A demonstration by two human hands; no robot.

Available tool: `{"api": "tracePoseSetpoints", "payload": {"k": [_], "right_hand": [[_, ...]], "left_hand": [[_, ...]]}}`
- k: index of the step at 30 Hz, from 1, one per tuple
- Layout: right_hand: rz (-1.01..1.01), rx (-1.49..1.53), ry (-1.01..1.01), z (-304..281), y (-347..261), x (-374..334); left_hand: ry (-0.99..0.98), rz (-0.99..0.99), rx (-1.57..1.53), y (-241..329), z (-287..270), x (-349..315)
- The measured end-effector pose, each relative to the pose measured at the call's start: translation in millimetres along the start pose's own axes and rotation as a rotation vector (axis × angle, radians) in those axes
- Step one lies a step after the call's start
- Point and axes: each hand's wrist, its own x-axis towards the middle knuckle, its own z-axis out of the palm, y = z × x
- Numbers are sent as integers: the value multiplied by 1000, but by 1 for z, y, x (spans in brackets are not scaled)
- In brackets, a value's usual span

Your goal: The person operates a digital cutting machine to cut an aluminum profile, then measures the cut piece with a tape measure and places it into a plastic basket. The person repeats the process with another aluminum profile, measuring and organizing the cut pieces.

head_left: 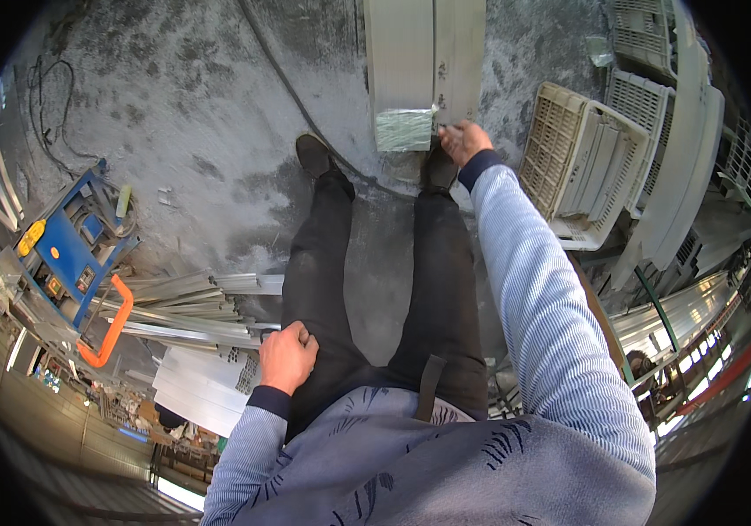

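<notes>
Two long pale metal profiles (400,53) lie side by side on the floor, running away from me. Clear, greenish plastic film (404,130) wraps the near end of the left profile. My right hand (466,142) reaches out over my right shoe, just beside the near end of the right profile. Its fingers are pinched together around something small and greyish that I cannot make out. My left hand (289,358) rests at my left thigh with its fingers curled in. What it holds, if anything, is hidden.
Whitish plastic crates (559,158), one holding metal strips, stand at the right. To the left are a blue machine (73,245) with an orange handle (112,324) and a stack of metal profiles (191,307). A dark cable (283,79) crosses the floor by my shoes.
</notes>
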Motion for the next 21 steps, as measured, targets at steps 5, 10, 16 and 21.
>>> {"api": "tracePoseSetpoints", "payload": {"k": [5,10,16,21], "right_hand": [[135,335,-4,22,-8,38],[-46,130,111,28,-1,11],[-96,-330,42,20,-33,-89],[111,-726,39,24,-88,-172]], "left_hand": [[6,-31,36,2,2,4],[1,-34,-11,5,6,4],[-36,-46,-18,19,9,7],[90,-6,-76,29,17,4]]}}
